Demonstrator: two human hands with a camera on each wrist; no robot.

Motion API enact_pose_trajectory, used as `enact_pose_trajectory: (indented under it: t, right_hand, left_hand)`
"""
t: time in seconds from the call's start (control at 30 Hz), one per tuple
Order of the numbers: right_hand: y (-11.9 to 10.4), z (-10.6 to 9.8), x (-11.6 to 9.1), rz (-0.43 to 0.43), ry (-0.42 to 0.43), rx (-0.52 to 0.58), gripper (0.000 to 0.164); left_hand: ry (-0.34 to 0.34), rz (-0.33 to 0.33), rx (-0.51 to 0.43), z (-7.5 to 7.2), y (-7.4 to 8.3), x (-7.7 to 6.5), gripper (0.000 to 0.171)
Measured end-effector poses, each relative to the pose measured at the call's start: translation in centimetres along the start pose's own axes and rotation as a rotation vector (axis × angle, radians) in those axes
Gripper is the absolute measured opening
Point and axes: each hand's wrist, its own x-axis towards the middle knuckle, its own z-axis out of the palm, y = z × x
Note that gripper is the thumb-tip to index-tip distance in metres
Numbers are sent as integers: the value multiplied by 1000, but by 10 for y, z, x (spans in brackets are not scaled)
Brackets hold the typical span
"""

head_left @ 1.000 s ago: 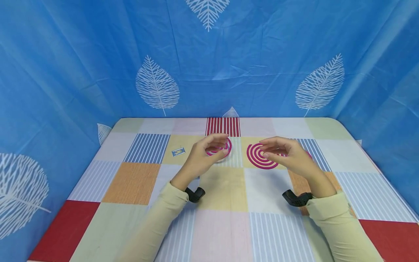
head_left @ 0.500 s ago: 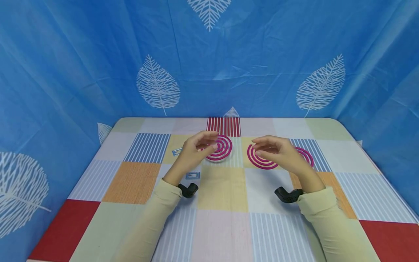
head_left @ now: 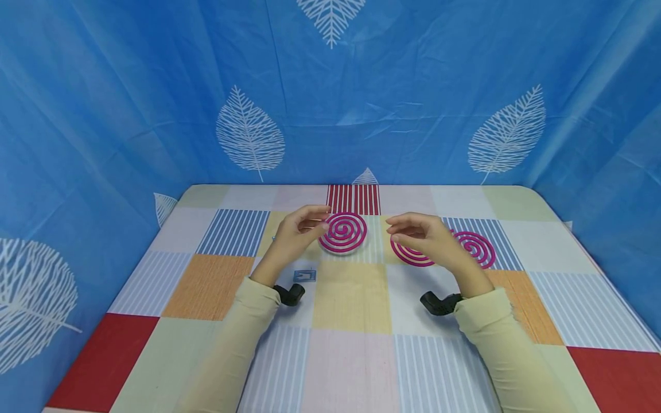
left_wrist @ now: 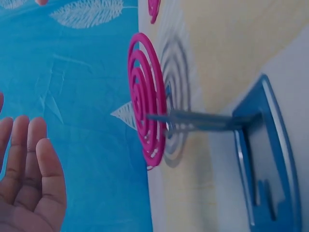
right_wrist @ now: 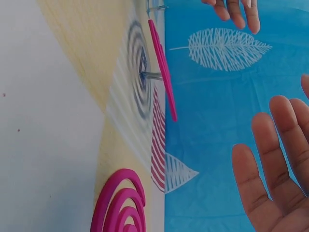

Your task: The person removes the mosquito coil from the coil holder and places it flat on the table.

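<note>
My left hand, fingers loosely bent and holding nothing, hovers left of a pink mosquito coil. In the left wrist view this coil stands raised off the table, its shadow behind it; a small metal stand supports it in the right wrist view. Nothing is in my right hand either; it hovers over a second pink coil, partly covering it. Right of that hand lies a third coil. A bluish metal coil stand with an upright prong sits near my left wrist.
A patchwork-patterned cloth covers the table. Blue curtain with white leaf prints hangs behind and at both sides. Black wrist cameras are strapped to both wrists. Another small metal stand is almost wholly hidden behind my left hand.
Both hands have drifted left. My left hand has uncovered the raised coil and the near stand, and now hides the farther stand. More of the rightmost coil shows.
</note>
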Motion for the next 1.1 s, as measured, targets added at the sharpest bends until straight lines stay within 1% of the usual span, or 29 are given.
enact_pose_trajectory:
  t: [0.1, 0.23, 0.57, 0.7, 0.93, 1.1]
  right_hand:
    - [3, 2, 4, 24, 2, 2, 34]
    - [7, 5, 9, 33, 7, 1, 34]
    - [13, 17, 23, 71, 20, 48, 33]
    - [17, 22, 29, 72, 50, 56, 32]
    - [20, 32, 36, 118, 87, 137, 34]
    - [22, 37, 40, 148, 92, 146, 36]
  left_hand:
    - [8, -34, -5, -2, -4, 1, 41]
    - [16, -71, -23, -4, -10, 2, 41]
    - [57, -127, -47, -7, -19, 4, 43]
    - [46, -172, -45, -7, -20, 5, 45]
    - [10, -246, -46, -8, -25, 7, 50]
    - [-2, -274, -38, -8, -26, 5, 52]
